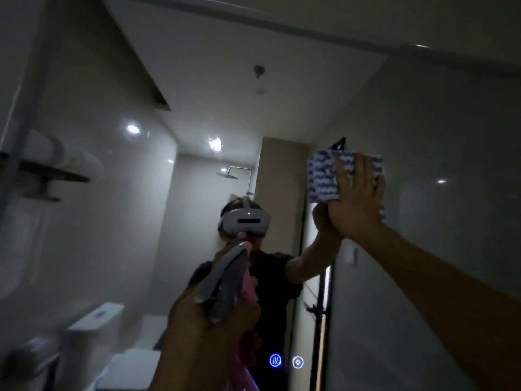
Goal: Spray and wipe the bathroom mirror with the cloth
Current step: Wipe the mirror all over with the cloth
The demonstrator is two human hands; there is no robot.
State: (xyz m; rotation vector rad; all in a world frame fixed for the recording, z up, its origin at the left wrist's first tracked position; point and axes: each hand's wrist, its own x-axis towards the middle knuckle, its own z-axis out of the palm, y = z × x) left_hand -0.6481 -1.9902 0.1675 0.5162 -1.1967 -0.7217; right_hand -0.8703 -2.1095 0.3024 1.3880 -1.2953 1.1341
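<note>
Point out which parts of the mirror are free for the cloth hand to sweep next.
Free glass lies on the mirror above and left of the blue-and-white cloth under the right hand, and low between the spray bottle and the lit touch icons. It is crowded centre-bottom, where the left hand holds the bottle raised.

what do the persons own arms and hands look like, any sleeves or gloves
Both hands are bare, with no gloves. The right hand leads into a forearm with no sleeve down to the frame's edge, and no watch or bracelet shows. The left hand is dim and blurred; no ring can be made out on its fingers. The reflection in the mirror shows a dark short-sleeved top.
</note>
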